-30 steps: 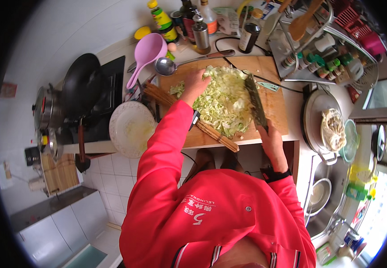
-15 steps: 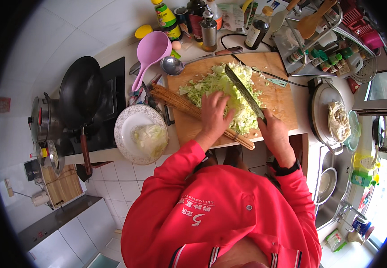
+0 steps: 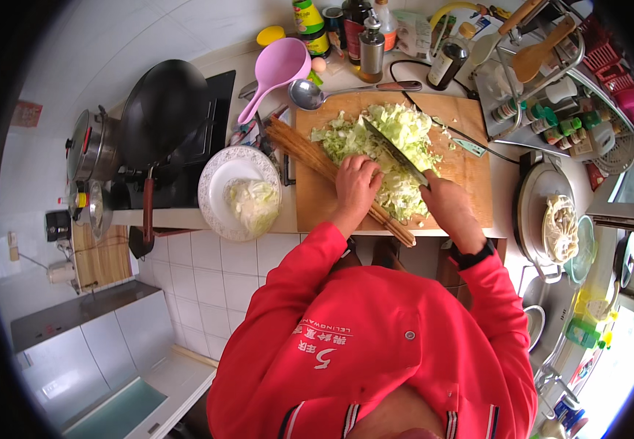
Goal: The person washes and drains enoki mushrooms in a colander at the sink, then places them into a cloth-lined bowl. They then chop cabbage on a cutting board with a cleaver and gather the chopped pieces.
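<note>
Shredded cabbage lies heaped on a wooden cutting board. My right hand is closed round the handle of a kitchen knife, whose dark blade points away to the upper left across the heap. My left hand has its fingers bent and close together, pressing on the cabbage just left of the blade. Beneath my left wrist, a bundle of thin brown sticks runs slantwise over the board's left side. Left of the board, a patterned white plate holds a pale cabbage piece.
A ladle lies along the board's far edge, near a pink scoop and an egg. Several bottles stand behind. Left is a black wok; right are a spice rack and a lidded pot.
My left hand's fingers have gone from spread to bent and drawn together on the cabbage. The knife stays in my right hand over the heap. The whole view has shifted slightly.
</note>
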Tool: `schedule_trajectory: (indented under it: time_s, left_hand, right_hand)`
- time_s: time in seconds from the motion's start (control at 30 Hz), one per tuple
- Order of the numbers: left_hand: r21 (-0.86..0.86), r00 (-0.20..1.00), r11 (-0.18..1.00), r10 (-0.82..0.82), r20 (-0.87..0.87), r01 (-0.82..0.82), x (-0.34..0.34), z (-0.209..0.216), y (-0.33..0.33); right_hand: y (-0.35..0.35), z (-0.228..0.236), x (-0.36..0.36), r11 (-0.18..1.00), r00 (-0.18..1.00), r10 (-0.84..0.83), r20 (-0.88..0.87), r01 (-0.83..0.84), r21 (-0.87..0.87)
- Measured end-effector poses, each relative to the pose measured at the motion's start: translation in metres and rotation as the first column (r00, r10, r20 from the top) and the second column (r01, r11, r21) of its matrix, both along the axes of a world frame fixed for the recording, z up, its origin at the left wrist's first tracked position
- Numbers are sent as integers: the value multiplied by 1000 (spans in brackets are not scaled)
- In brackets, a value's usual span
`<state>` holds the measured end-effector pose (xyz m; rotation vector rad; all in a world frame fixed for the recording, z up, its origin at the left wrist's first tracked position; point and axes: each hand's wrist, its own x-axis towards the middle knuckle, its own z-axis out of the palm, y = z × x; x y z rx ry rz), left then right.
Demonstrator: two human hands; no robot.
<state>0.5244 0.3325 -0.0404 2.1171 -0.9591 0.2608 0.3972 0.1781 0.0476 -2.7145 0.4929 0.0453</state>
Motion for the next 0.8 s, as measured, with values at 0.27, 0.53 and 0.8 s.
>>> schedule_trajectory:
  time_s: [0.27,0.53,0.8]
  left_hand:
    - [-70,988,991,119,94,-112,-9,3,16]
    - [-115,986,982,157,50,-150,-15,2,23]
    - [107,959,960,269,-90,-260,42,9,9]
  right_hand:
    - [7,-6,-7,996,996,87,11,-88,31]
    - [-2,-11,-6,990,990,138,32,-139,39]
    - [-44,6,-54,987,984,-140,111,131,91]
